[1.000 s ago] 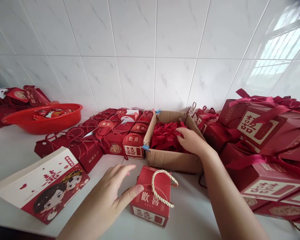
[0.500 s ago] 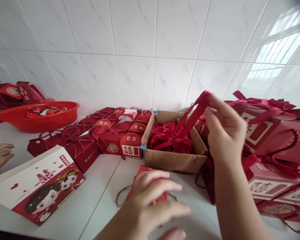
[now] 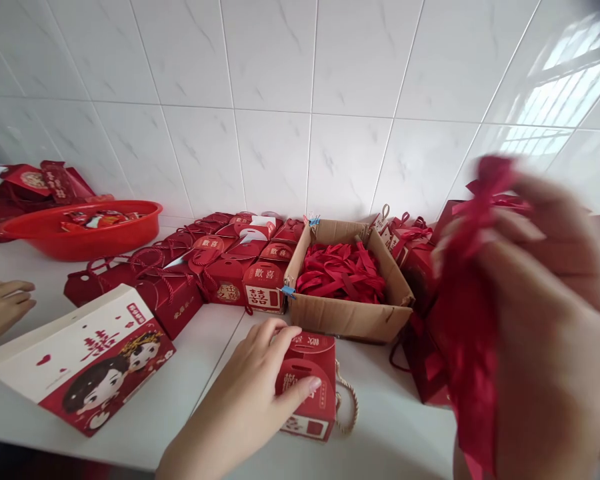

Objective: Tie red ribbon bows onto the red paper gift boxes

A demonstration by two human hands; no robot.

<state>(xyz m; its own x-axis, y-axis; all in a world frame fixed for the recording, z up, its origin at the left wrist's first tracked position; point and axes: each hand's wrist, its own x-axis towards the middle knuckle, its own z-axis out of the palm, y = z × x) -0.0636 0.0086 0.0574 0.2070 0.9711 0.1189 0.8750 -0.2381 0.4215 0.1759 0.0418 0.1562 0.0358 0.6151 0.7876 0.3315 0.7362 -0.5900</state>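
My left hand (image 3: 260,393) holds a small red gift box (image 3: 307,387) by its left side, thumb across the front and fingers along the far edge. A beige twisted cord handle (image 3: 349,403) sticks out at the box's right. Close to the camera on the right, my right hand (image 3: 545,300) is closed on a red ribbon (image 3: 473,333), which hangs down in folds; both are smeared by motion. Behind the gift box stands an open cardboard box (image 3: 350,320), filled with loose red ribbons (image 3: 345,270).
Several red gift boxes (image 3: 263,277) stand in rows along the tiled wall, and more are stacked behind my right hand. A printed white-and-red box (image 3: 100,373) lies at left. Beyond it sits a red basin (image 3: 100,243) of wrapped sweets. Another person's hand (image 3: 3,307) is at the left edge.
My right hand has drawn the ribbon out of the cardboard box and brought it nearer, to the right. My left hand has come down onto the small gift box, which now sits turned.
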